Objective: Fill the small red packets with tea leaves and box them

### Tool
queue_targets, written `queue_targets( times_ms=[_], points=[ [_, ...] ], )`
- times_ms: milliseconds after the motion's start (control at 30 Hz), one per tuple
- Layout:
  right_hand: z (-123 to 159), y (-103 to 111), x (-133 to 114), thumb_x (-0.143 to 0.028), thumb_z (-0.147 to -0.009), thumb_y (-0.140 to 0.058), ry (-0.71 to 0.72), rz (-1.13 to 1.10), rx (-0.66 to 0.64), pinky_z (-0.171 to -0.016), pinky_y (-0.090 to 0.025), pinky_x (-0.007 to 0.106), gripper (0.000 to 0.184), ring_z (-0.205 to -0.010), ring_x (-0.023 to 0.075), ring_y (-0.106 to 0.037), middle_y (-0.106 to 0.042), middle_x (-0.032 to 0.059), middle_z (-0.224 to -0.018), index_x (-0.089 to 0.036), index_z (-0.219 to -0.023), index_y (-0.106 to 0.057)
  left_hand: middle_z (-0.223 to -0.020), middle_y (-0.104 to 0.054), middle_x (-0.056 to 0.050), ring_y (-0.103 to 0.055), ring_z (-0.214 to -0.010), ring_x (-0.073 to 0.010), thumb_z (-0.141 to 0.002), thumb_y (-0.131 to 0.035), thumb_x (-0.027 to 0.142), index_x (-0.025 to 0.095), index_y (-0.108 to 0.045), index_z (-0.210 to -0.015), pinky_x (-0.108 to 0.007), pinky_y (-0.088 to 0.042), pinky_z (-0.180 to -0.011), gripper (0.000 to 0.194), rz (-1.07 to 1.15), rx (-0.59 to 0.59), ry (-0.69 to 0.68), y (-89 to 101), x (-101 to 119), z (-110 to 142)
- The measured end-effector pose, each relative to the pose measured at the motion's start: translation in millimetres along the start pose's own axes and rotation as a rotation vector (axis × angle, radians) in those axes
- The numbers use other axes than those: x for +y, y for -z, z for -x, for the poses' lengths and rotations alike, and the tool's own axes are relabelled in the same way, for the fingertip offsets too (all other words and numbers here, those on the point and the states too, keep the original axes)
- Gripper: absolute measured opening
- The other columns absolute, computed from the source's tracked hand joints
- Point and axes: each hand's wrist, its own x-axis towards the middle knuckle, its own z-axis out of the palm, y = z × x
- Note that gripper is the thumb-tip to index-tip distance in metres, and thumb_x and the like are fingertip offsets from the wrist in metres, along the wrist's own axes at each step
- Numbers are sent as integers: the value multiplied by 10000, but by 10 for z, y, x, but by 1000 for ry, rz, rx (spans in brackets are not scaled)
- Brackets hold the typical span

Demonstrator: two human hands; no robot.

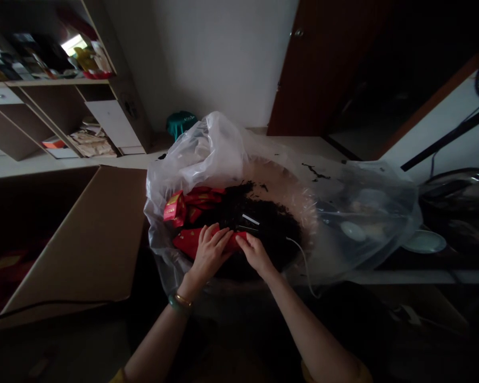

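A red bag (188,242) lies over a heap of dark, leaf-like loose material (275,213) in a basin-like container lined with clear plastic. My left hand (212,247) rests on the bag with its fingers bent over the upper edge, holding it. At the bag's right end my right hand (256,252) grips the edge between thumb and fingers. Just beyond my fingertips sits a dark device (249,222) with a light strip; its outline is hard to make out in the dimness. Several red packets (174,208) with gold marks lie at the heap's left side.
An open cardboard box (99,229) stands at left with red things inside. Clear plastic sheeting (219,143) rises around the container and spreads right over dishes. A white cable (305,260) hangs near my right forearm. Behind are a shelf unit (104,117), a green bin (180,123) and a door (323,64).
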Motion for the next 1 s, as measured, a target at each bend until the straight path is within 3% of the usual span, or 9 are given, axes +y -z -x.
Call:
queue_targets(
  times_ms=[133, 267, 400, 567, 733, 800, 900, 1000],
  points=[
    [33, 37, 23, -544, -844, -495, -59, -7, -22, -851, -493, 373, 419, -861, 223, -645, -716, 45, -866, -178, -890, -694, -1211, -655, -103, -425, -1286, -341, -758, -676, 218, 241, -532, -1295, -601, -214, -1090, 556, -42, -25, 24, -5, 44, 20],
    [92, 57, -3, -558, -834, -521, -123, -90, -83, -857, -499, 376, 441, -896, 224, -650, -723, 59, -903, -178, -962, -706, -1254, -634, -108, -433, -1272, -362, -746, -650, 163, 257, -530, -1298, -577, -322, -1000, 573, -62, -95, 111, -27, 102, 30],
    [126, 78, -30, -532, -816, -576, -180, -151, -98, -885, -489, 372, 399, -921, 212, -652, -724, 58, -958, -195, -988, -705, -1275, -619, -101, -527, -1121, -337, -719, -669, 138, 261, -513, -1312, -491, -431, -893, 626, -57, -152, 137, -47, 121, 29],
    [114, 90, -15, -557, -818, -566, -192, -248, -139, -905, -477, 394, 419, -927, 219, -657, -730, 53, -911, -183, -947, -704, -1162, -672, -97, -579, -998, -283, -696, -704, 135, 215, -544, -1275, -423, -472, -869, 606, -15, -140, 129, -91, 71, 61],
    [51, 168, -42, -578, -834, -521, -214, -241, -270, -914, -470, 405, 469, -918, 220, -672, -738, 67, -914, -169, -977, -699, -1122, -692, -88, -618, -966, -260, -685, -714, 144, 194, -603, -1200, -391, -485, -887, 529, 37, -134, 191, -136, -21, 81],
    [-16, 249, -56, -567, -861, -471, -201, -181, -233, -877, -493, 410, 484, -923, 227, -681, -741, 86, -930, -164, -1014, -692, -1088, -706, -84, -628, -971, -261, -692, -711, 169, 200, -631, -1160, -379, -490, -882, 476, 40, -118, 273, -118, -88, 74],
    [-148, 386, -46, -478, -879, -473, -60, 66, -133, -919, -483, 423, 404, -1020, 236, -660, -724, 106, -1044, -177, -1032, -694, -1052, -718, -82, -634, -971, -277, -689, -725, 226, 219, -663, -1112, -376, -500, -853, 428, 14, -83, 408, -48, -212, 64],
    [-234, 476, 4, -372, -858, -534, 130, 391, -180, -1024, -419, 431, 366, -1155, 236, -594, -656, 116, -1212, -186, -1149, -657, -1015, -726, -82, -642, -959, -285, -675, -745, 278, 228, -681, -1081, -373, -504, -831, 414, 2, -27, 510, 29, -326, 63]
  ],
)
